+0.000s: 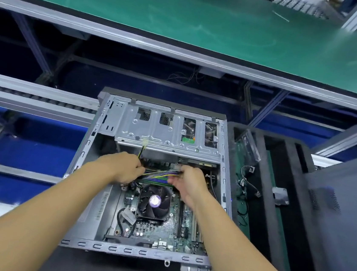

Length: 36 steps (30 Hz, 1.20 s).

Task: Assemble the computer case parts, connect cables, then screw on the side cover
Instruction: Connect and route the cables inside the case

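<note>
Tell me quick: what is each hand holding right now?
Left hand: closed, gripping the cable bundle inside the case.
Right hand: pinching the same cable bundle at its other end.

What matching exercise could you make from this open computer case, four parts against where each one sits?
Parts: 1 cooler fan; 2 cable bundle; 3 drive cage; 4 side cover.
Places: A far end of the case; B outside it, at the right; C held by left hand and right hand; D middle of the motherboard.
Pairs: 1-D, 2-C, 3-A, 4-B.
</note>
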Each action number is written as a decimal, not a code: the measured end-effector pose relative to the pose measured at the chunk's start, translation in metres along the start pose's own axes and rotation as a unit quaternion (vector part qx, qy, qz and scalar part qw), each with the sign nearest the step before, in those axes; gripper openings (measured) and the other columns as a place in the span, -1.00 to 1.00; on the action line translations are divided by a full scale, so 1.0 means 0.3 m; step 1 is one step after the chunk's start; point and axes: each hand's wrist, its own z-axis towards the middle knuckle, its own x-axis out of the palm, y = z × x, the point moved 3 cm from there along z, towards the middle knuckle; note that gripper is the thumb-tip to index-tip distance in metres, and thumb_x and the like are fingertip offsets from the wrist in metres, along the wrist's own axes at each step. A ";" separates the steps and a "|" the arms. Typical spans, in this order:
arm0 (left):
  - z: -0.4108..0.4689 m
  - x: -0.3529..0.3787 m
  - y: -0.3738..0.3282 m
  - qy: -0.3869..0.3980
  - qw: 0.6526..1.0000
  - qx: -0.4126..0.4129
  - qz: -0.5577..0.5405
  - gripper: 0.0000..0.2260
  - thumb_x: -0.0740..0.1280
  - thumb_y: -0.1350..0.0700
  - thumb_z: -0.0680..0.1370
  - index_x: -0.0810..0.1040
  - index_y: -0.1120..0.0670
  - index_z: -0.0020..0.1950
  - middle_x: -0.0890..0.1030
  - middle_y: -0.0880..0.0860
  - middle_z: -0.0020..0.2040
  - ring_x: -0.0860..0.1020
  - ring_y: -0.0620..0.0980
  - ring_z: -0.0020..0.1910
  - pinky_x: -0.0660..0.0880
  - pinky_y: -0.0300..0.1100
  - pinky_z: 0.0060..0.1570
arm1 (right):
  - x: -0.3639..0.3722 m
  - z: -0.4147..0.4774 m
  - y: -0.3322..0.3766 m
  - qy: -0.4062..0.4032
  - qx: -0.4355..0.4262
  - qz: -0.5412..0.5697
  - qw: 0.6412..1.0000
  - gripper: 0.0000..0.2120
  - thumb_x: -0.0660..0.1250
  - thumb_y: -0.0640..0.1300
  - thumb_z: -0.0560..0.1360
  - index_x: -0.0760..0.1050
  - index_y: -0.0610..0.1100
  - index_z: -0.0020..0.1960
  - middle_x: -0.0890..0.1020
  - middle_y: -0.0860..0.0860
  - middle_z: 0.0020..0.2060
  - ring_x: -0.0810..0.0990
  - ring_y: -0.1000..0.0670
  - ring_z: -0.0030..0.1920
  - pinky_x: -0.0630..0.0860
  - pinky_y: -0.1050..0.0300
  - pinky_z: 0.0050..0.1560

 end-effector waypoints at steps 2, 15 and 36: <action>0.006 -0.003 -0.019 -0.032 0.999 -0.003 0.011 -0.66 0.12 -0.04 0.63 0.48 0.04 -0.28 0.56 0.05 -0.19 0.56 0.12 -0.10 0.55 0.02 0.03 | 0.012 0.006 0.006 0.004 -0.010 0.017 1.000 -0.80 0.11 -0.44 0.65 0.37 -0.44 0.25 0.54 -0.29 0.06 0.61 -0.10 -0.21 0.62 0.04 -0.22; 0.082 0.042 -0.175 -0.079 0.989 0.119 -0.048 -0.81 0.18 -0.04 0.65 0.51 -0.03 0.17 0.63 0.05 0.04 0.57 0.06 0.00 0.50 -0.07 0.00 | -0.021 -0.022 -0.002 -0.061 -0.055 -0.104 0.991 -0.77 0.04 -0.34 0.65 0.43 -0.30 0.20 0.69 -0.26 -0.05 0.64 -0.08 -0.23 0.59 0.14 -0.24; 0.021 -0.039 -0.035 -0.039 0.999 0.019 -0.008 -0.81 0.25 0.11 0.61 0.54 0.11 0.18 0.60 0.10 0.12 0.57 0.14 0.05 0.53 0.01 0.11 | -0.018 -0.013 0.032 -0.122 -0.244 -0.617 0.738 -0.72 0.24 -0.17 0.70 0.59 -0.31 -0.06 0.59 -0.23 -0.17 0.57 -0.19 -0.18 0.44 0.01 -0.19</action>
